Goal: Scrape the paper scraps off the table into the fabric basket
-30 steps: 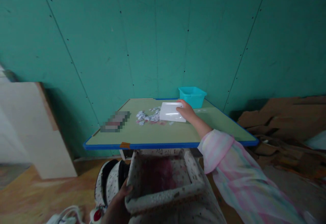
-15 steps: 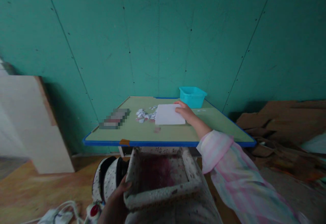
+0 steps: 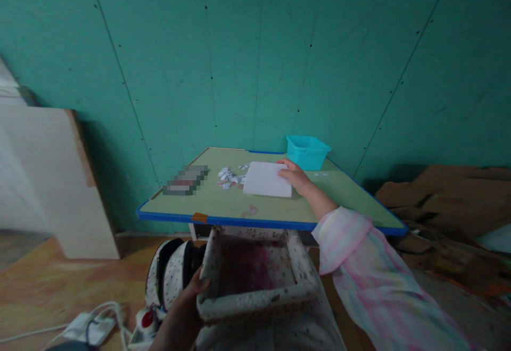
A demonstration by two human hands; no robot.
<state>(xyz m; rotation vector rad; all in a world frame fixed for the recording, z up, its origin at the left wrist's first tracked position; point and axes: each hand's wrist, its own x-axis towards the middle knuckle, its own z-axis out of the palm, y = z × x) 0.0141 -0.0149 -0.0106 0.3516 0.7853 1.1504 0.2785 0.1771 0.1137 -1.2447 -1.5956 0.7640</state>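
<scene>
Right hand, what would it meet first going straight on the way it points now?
Beyond the white panel it grips, the right hand would probably meet the scattered white pieces first; if it's raised enough, it may pass over them toward the green wall. Depth is unclear.

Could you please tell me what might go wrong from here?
The white panel, held by the right hand at one side, might slip or tip. Loose white pieces beside it could scatter if bumped. The speckled tray could tilt, since the left hand appears to hold only its left side.
</scene>
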